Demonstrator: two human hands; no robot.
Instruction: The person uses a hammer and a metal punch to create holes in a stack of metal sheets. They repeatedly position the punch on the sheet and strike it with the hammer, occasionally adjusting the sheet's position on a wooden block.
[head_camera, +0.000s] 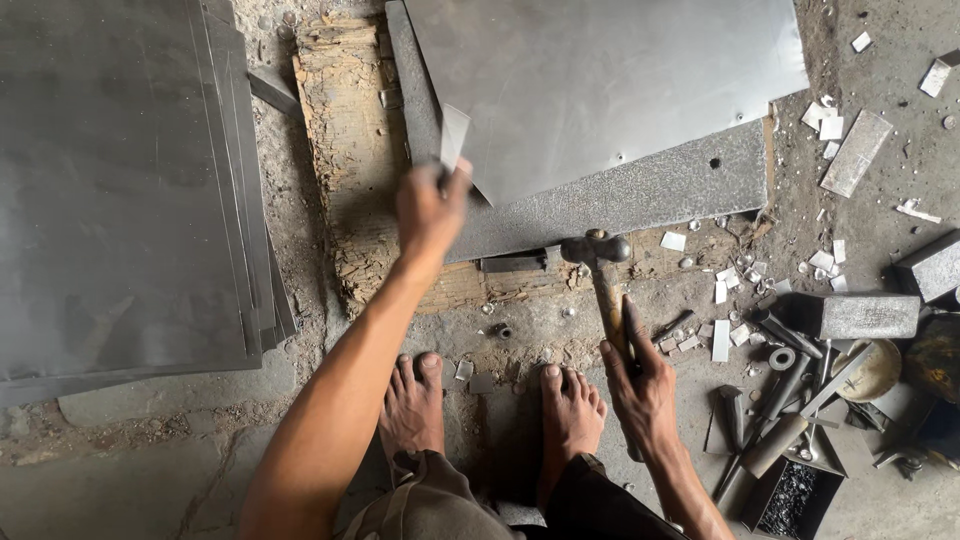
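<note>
No packages, labels, signs, screens visible.

stack of metal sheets (120, 190): lying flat on the left, edges fanning out slightly
wooden block (345, 150): sitting worn and splintered on the dirt floor
metal offcuts (830, 125): lying scattered at the upper right
punches and chisels (775, 400): lying jumbled at the lower right
brass bowl (872, 368): resting just beside them
</note>
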